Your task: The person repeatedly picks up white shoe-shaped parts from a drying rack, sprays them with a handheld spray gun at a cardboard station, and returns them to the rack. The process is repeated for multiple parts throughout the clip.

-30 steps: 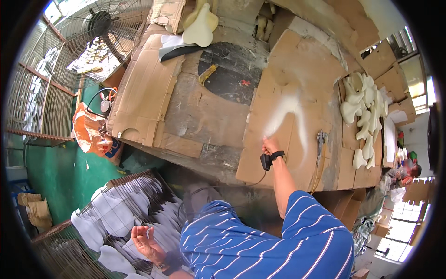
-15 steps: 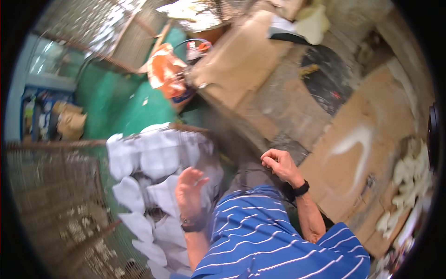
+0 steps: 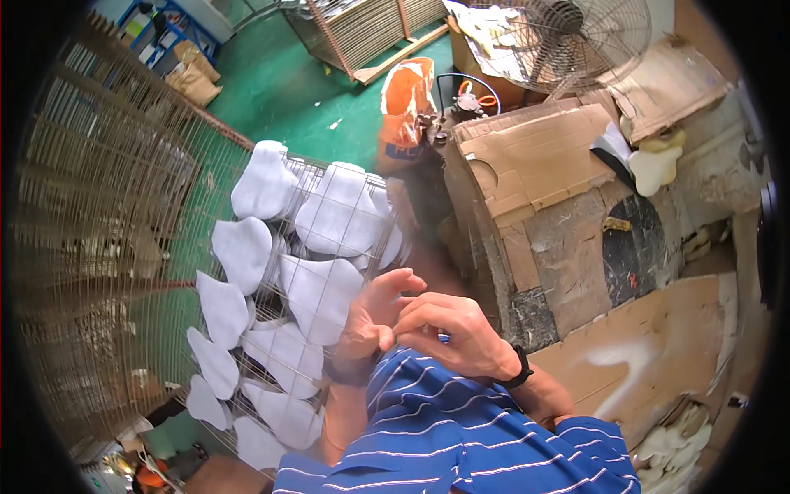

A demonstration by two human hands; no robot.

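My two hands meet in front of the blue striped shirt, at the middle of the view. My left hand point(image 3: 378, 317) is open, its thumb apart from its bent fingers and no object showing in it. Over it, my right hand point(image 3: 453, 329) is closed, its curled fingertips at the left hand's fingers. Whatever the right fingertips may pinch is too small or hidden to name. Closest on the left is a wire rack point(image 3: 284, 317) holding several white, rounded, sole-like pads point(image 3: 321, 296). Neither hand grips a pad.
A cardboard-covered bench point(image 3: 568, 239) stands on the right, with pale pieces point(image 3: 656, 169) and a dark oval patch on it. Behind it are a large fan point(image 3: 568, 41) and an orange bag point(image 3: 405, 99). More wire racks point(image 3: 107, 214) stand at far left on green floor point(image 3: 288, 107).
My hands, apart before, have come together at the middle. The view has turned, so the pad rack and the fan show more fully.
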